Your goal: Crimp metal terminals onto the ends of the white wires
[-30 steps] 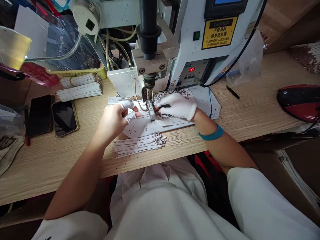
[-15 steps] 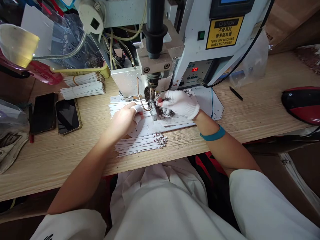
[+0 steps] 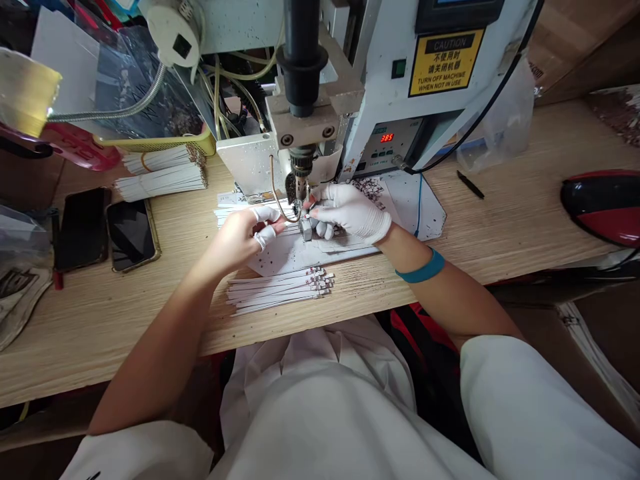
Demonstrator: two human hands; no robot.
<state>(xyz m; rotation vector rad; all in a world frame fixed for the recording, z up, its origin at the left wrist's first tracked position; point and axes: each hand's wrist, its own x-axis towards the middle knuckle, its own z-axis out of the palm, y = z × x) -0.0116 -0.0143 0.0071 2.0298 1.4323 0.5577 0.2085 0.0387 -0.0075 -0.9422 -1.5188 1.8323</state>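
Left hand (image 3: 240, 235) is noted just left of the frame's centre, thumb and forefinger nearly closed together in white finger covers (image 3: 265, 237); whether anything is gripped cannot be told. White wires (image 3: 227, 211) are spread beside and behind it. Right hand (image 3: 353, 215), gloved in white, is positioned right of centre, its fingers curled and its thumb and forefinger brought almost together beside a small metal block (image 3: 305, 230); anything pinched there is too small to be identified.

At the left of the frame, a black phone (image 3: 83, 228) and a second phone (image 3: 131, 235) are laid side by side. Wire bundles (image 3: 163, 185) are placed in the upper left, in front of a yellow basket (image 3: 155, 145). At centre, loose wires (image 3: 270, 290) with small end pieces are laid near the table edge. Above the block, a nozzle (image 3: 300, 185) is mounted upright. On the red display (image 3: 387, 138), 385 is shown. Farther right, a black stick (image 3: 470, 185) is seen on the table (image 3: 525, 220).
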